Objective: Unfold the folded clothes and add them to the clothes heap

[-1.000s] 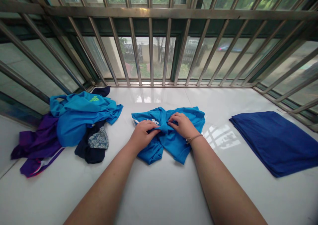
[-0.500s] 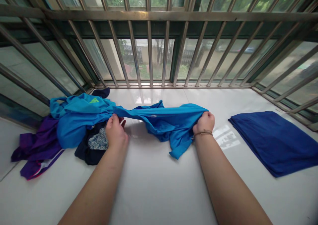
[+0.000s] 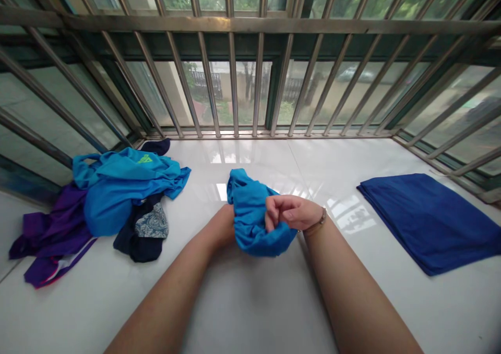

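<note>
A bright blue garment (image 3: 250,216) is bunched into a lump just above the white sill, between both hands. My right hand (image 3: 293,212) is closed in a fist on its right side, gripping the cloth. My left hand (image 3: 223,228) is mostly hidden behind the bunched cloth and seems to hold it from the left; its fingers do not show. A thin band sits on my right wrist.
A heap of clothes (image 3: 117,187) lies at the left: a blue shirt over purple and dark navy pieces. A folded dark blue cloth (image 3: 426,221) lies flat at the right. Metal window bars (image 3: 235,83) close off the far edge and both sides of the glossy white sill (image 3: 250,302).
Half a second ago my hands held the blue garment stretched wide apart. They have come together at the middle and the garment is now gathered into a lump.
</note>
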Demonstrator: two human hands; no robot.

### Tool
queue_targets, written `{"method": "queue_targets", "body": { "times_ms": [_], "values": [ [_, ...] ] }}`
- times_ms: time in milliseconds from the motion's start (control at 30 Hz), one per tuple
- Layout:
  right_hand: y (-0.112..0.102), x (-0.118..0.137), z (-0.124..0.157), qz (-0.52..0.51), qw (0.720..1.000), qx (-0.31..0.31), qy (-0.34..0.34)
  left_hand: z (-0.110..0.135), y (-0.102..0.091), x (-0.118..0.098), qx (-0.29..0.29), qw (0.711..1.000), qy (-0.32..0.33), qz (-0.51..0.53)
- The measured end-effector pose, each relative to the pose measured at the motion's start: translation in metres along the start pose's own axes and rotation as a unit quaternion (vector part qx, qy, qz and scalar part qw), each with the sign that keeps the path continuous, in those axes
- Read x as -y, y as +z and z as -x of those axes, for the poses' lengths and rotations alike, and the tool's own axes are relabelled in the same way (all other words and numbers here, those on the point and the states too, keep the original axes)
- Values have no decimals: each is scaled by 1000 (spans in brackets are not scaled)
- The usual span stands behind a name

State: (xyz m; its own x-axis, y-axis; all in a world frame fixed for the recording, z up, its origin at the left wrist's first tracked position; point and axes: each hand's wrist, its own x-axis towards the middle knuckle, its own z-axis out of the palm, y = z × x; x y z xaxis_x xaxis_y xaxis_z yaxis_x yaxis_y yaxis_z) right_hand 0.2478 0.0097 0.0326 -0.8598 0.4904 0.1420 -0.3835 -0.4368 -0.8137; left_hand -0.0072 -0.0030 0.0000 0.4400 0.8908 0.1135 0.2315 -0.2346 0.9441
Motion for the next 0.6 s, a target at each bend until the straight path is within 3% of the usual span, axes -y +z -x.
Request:
{"method": "queue_targets", "body": {
  "times_ms": [67, 133, 233, 333, 467, 533, 600],
  "values": [
    [-5, 1, 4, -1, 1000, 2, 25, -1, -2, 0, 21, 1000, 17, 11],
    [-21, 2, 5, -16, 995, -98, -1, -3, -6, 0, -15, 998, -12, 53],
    [-47, 5, 5, -55, 958, -270, -79, -6, -13, 1, -89, 974, -100, 180],
    [-59, 7, 4, -80, 930, -338, -120, -5, -16, 1, -83, 957, -162, 225],
    [-55, 5, 0, -76, 938, -325, -95, 1, -10, -5, -13, 996, -87, -5],
    [-52, 4, -3, -77, 939, -321, -91, 4, -4, -9, 54, 990, -52, -120],
    [-51, 4, -4, -85, 935, -330, -103, 6, -1, -11, 96, 981, -37, -166]
  ]
}}
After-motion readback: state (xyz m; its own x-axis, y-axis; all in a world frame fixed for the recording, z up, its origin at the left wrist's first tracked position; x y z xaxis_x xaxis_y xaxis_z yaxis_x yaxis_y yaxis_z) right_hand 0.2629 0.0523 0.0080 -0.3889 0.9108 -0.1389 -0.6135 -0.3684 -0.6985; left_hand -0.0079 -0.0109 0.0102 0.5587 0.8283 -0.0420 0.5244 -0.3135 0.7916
